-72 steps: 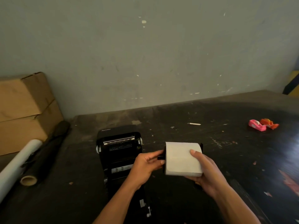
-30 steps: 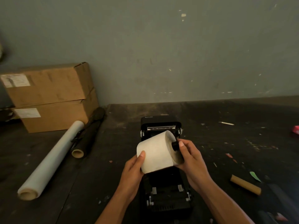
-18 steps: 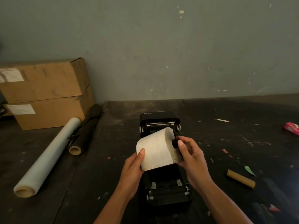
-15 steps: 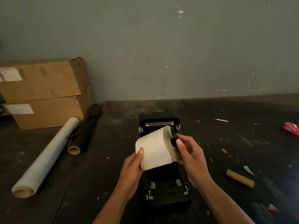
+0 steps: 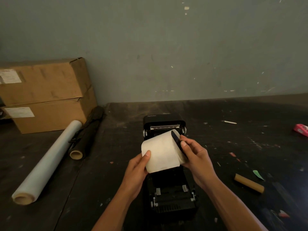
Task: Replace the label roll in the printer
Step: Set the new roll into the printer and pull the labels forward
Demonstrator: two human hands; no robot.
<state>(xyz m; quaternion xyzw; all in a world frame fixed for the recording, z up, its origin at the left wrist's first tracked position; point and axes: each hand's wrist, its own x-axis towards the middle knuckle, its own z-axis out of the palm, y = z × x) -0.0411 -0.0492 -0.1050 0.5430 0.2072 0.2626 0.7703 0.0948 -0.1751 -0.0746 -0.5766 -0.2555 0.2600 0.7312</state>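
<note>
A thick white label roll (image 5: 162, 151) hangs just above the open bay of the black printer (image 5: 171, 199), whose lid (image 5: 164, 123) stands raised at the far end. My left hand (image 5: 139, 165) grips the roll's left side, thumb on its face. At the roll's right end, my right hand (image 5: 196, 157) presses on a black spindle plate (image 5: 176, 141). The roll hides much of the bay. An empty brown cardboard core (image 5: 249, 183) lies on the table to the right of the printer.
Two stacked cardboard boxes (image 5: 45, 92) stand at the back left. A clear film roll (image 5: 48, 161) and a black roll (image 5: 87, 132) lie beside them. A pink tape dispenser (image 5: 301, 130) sits at the far right. Paper scraps dot the dark table (image 5: 233, 144).
The roll has moved from beside the printer to over its open bay and sunk slightly toward it. The black spindle plate now sits flat against the roll's right end.
</note>
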